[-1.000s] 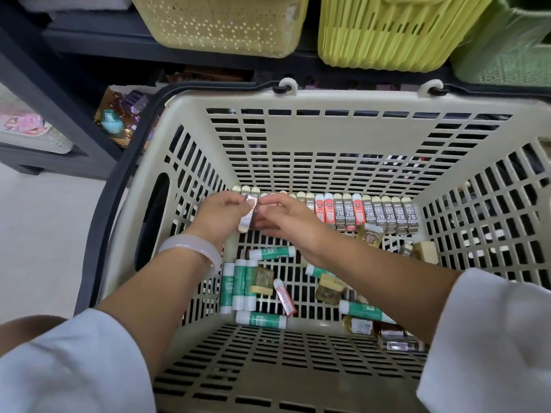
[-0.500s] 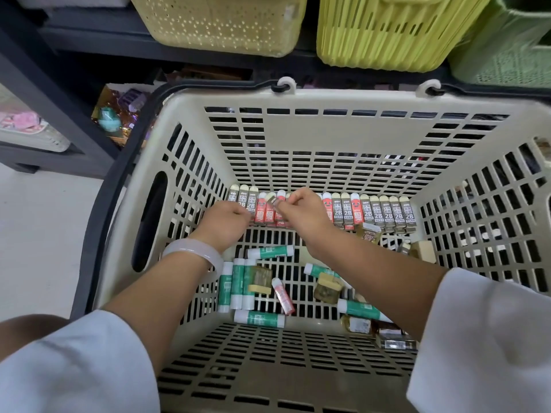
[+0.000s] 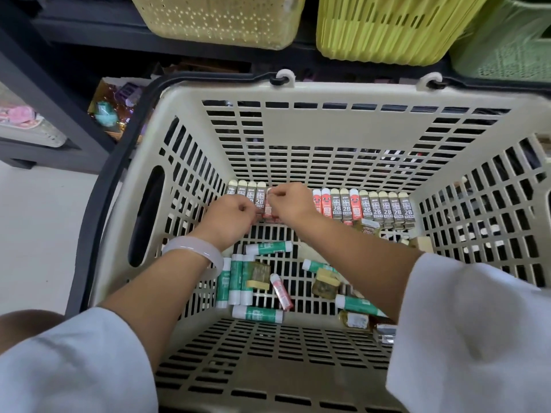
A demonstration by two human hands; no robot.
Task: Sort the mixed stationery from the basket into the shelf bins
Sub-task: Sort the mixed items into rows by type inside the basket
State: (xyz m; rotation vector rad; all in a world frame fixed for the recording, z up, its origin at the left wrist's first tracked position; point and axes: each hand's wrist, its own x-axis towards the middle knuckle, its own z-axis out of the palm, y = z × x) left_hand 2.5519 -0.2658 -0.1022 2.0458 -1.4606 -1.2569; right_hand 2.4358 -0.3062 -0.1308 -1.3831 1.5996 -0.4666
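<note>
A beige slotted basket [image 3: 328, 126] holds a row of small grey and red 2B lead boxes [image 3: 375, 208] standing along its far wall. Both my hands are at the left part of that row. My left hand [image 3: 229, 219] has its fingers curled against a few red boxes [image 3: 268, 211]. My right hand [image 3: 290, 202] pinches the same red boxes from the top right. Several green-and-white glue sticks [image 3: 235, 281], amber erasers [image 3: 259, 274] and one loose red box [image 3: 281, 290] lie on the basket floor.
Above the basket a dark shelf carries a pale yellow bin [image 3: 220, 19], a lime bin [image 3: 396, 28] and a green bin [image 3: 507, 40]. A black handle [image 3: 119, 162] runs along the basket's left rim. Packaged goods [image 3: 113, 111] sit on a lower shelf at the left.
A second ago both hands held a grey box just in front of the row. They have moved up to the row and now work on red boxes standing there.
</note>
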